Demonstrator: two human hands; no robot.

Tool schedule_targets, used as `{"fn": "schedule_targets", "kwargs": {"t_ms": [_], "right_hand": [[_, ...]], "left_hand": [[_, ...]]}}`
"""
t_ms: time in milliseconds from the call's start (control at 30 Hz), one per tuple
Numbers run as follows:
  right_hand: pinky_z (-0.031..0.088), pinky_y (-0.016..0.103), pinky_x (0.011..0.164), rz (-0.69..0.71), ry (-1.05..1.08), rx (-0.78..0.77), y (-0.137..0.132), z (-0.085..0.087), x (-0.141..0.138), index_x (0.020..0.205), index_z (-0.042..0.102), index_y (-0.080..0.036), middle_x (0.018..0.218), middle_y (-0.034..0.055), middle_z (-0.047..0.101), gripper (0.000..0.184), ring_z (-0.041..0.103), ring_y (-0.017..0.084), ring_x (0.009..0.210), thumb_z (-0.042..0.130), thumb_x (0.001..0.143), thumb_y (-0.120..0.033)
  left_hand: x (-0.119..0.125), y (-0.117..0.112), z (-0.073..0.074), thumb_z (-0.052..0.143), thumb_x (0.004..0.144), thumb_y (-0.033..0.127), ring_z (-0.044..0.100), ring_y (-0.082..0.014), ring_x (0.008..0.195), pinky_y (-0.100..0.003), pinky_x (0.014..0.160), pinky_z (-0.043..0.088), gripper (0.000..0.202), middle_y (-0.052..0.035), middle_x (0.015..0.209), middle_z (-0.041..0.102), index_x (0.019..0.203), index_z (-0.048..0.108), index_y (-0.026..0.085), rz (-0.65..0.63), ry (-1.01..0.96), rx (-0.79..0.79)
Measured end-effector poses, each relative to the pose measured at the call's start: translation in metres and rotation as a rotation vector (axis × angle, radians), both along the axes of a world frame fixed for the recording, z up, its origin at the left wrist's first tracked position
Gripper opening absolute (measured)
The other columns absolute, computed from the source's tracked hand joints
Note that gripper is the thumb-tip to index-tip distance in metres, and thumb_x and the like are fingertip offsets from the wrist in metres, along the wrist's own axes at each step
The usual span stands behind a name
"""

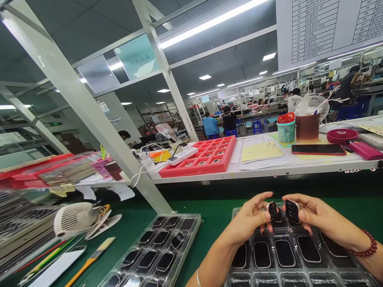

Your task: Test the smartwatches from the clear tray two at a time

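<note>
My left hand (251, 219) pinches a small black watch body (273, 210) between thumb and fingers. My right hand (314, 215) grips a second black watch body (292, 210) with a silver edge, close beside the first. Both are held just above a clear plastic tray (353, 275) whose pockets hold several more black watch bodies. A red bead bracelet (366, 247) circles my right wrist.
A second clear tray (194, 223) of watch bodies lies to the left on the green mat. A small white fan (74, 219), a brush (89, 259) and pencils lie at far left. The shelf above bears a red tray (206, 167), papers, a phone (317, 149) and cups. People work in the background.
</note>
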State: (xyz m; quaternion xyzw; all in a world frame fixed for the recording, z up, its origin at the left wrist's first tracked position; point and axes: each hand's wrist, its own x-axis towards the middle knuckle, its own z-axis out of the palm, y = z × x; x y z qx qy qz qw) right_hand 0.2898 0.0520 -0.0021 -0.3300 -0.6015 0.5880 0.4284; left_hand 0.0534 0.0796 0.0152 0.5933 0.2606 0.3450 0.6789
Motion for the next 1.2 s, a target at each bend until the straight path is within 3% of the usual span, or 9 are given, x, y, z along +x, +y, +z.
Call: {"fn": "schedule_targets", "kwargs": {"t_ms": [367, 1200], "right_hand": [[0.048, 0.023, 0.05, 0.051, -0.098, 0.069, -0.0028, -0.0018, -0.0017, 0.13, 0.053, -0.021, 0.114, 0.0102, 0.062, 0.051, 0.05, 0.009, 0.059, 0.063, 0.087, -0.047], [0.047, 0.023, 0.05, 0.069, -0.136, 0.066, -0.0053, 0.0031, -0.0039, 0.136, 0.049, -0.023, 0.109, 0.0087, 0.062, 0.056, 0.049, 0.011, 0.062, 0.062, 0.087, -0.048]], "left_hand": [[-0.0016, -0.0031, 0.0025, 0.076, 0.072, 0.041, 0.057, -0.0052, 0.054, -0.018, 0.047, 0.032, 0.062, -0.005, 0.098, 0.06, 0.126, 0.052, 0.022, -0.04, 0.069, 0.008], [-0.0008, -0.0031, 0.0007, 0.076, 0.072, 0.039, 0.055, -0.0044, 0.055, -0.018, 0.048, 0.033, 0.058, -0.0061, 0.102, 0.06, 0.122, 0.052, 0.02, -0.05, 0.073, -0.003]]}}
